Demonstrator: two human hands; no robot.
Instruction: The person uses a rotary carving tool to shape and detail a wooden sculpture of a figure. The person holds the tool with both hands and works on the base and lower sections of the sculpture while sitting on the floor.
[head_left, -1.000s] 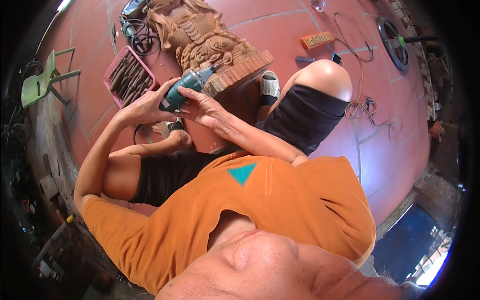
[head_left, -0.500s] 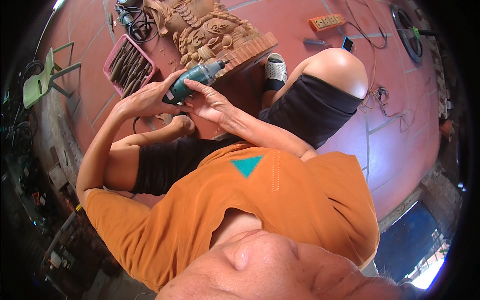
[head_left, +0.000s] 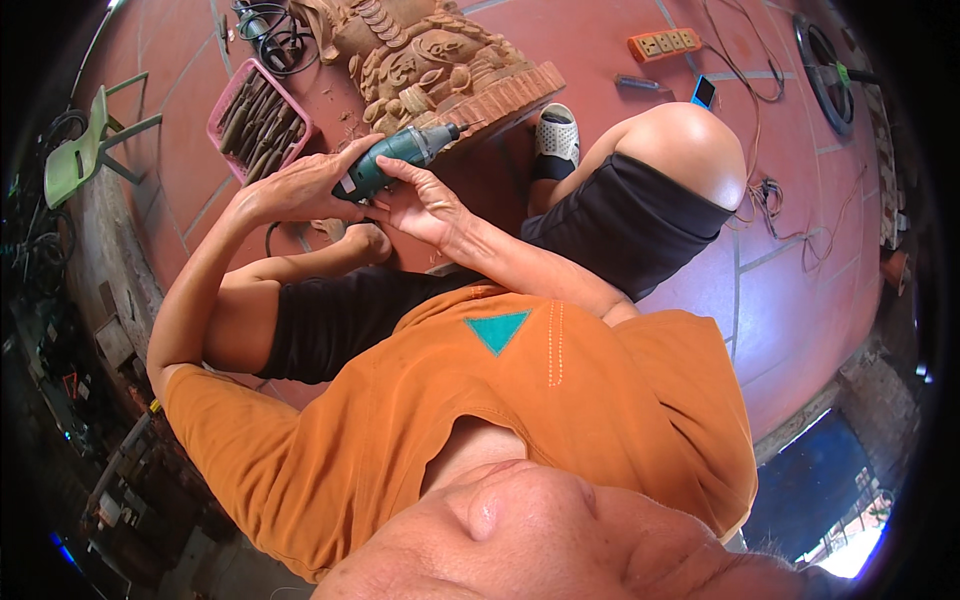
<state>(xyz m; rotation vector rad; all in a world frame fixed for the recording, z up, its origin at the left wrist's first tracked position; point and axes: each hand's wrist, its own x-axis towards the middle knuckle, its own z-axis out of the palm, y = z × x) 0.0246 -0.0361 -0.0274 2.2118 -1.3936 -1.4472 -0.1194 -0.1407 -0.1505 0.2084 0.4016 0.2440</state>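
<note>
A dark green die grinder [head_left: 385, 165] with a grey nose is held between both hands in front of my crossed legs. My left hand [head_left: 305, 188] closes round its rear end from the left. My right hand [head_left: 425, 208] grips its body from the right, thumb laid along the side and fingers partly hidden beneath. The slim bit [head_left: 470, 125] points up and right, near the base of a carved wooden statue [head_left: 430, 65] lying on the floor. Whether the bit touches the wood cannot be made out.
A pink basket [head_left: 308, 128] of carving tools stands left of the statue, beside a coiled black cable [head_left: 268, 40]. A green chair [head_left: 75, 165] is far left. An orange power strip [head_left: 664, 44], a phone [head_left: 703, 92] and loose cords [head_left: 768, 195] lie to the right.
Both hands keep their hold on the die grinder, with hardly any movement. The whole view has shifted slightly; the statue and basket sit a little differently in the picture.
</note>
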